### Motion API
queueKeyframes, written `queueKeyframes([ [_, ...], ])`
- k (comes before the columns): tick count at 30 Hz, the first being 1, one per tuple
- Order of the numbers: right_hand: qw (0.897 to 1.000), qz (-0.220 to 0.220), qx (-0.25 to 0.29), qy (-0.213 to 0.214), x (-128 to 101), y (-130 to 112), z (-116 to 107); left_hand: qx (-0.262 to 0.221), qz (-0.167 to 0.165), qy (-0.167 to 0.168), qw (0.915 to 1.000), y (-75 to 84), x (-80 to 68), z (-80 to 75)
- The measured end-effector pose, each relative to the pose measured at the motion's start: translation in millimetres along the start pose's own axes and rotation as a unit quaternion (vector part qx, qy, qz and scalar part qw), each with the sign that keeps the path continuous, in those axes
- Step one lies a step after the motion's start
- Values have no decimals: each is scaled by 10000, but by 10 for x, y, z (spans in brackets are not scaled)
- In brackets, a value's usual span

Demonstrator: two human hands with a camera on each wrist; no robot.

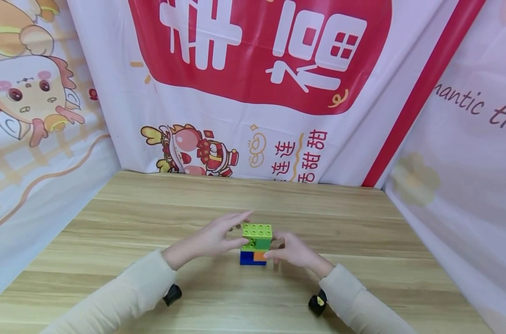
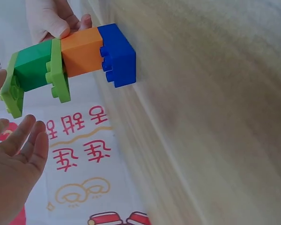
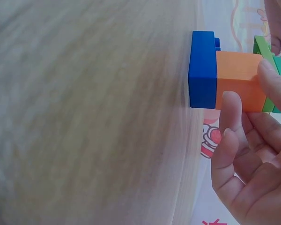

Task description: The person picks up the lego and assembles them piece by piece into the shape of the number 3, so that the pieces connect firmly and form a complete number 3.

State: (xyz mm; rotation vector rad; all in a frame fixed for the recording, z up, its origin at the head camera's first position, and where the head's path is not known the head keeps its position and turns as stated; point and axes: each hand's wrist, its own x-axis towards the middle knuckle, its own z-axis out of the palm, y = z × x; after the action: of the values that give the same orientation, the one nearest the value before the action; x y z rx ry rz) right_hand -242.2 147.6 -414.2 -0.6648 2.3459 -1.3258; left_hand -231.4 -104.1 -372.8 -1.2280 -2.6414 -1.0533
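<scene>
A stack of toy building bricks stands upright on the wooden table. A blue brick [image 1: 247, 259] forms its base, with an orange brick [image 3: 239, 77] above it. Higher up come a lower lime plate [image 2: 59, 70], a dark green brick [image 2: 33, 67] and a top lime plate [image 1: 257, 230] with studs. My right hand [image 1: 296, 250] grips the stack from the right, its thumb against the orange brick near the lower lime plate. On the other side my left hand [image 1: 215, 236] stays beside the top lime plate, its fingers extended and loosely spread, holding nothing.
The wooden table [image 1: 152, 204] runs back to a printed white and red cloth [image 1: 244, 97]. More printed cloth [image 1: 40, 153] hangs on the left and on the right. A black wrist-mounted piece [image 1: 172, 294] shows below each sleeve, close to the tabletop.
</scene>
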Motion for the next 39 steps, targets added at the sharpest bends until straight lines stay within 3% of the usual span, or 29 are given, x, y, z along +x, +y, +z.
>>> queueKeyframes([
  [4, 10000, 12, -9, 16, -2, 3, 5, -602, -390, 7, 9974, -72, -30, 55],
  [9, 10000, 38, 23, 51, 1, 11, 7, -1378, -914, 6, 9862, -145, -78, 142],
  [19, 10000, 53, 54, 45, 1, 3, 4, -1905, -1396, 309, 9712, -210, -155, 310],
  [27, 9999, 76, 49, 59, 4, 12, 5, -2062, -1544, 418, 9653, -206, -167, 365],
  [39, 9998, 172, -61, 24, 16, -1, -18, -1880, -1408, 452, 9710, -225, -136, 373],
])
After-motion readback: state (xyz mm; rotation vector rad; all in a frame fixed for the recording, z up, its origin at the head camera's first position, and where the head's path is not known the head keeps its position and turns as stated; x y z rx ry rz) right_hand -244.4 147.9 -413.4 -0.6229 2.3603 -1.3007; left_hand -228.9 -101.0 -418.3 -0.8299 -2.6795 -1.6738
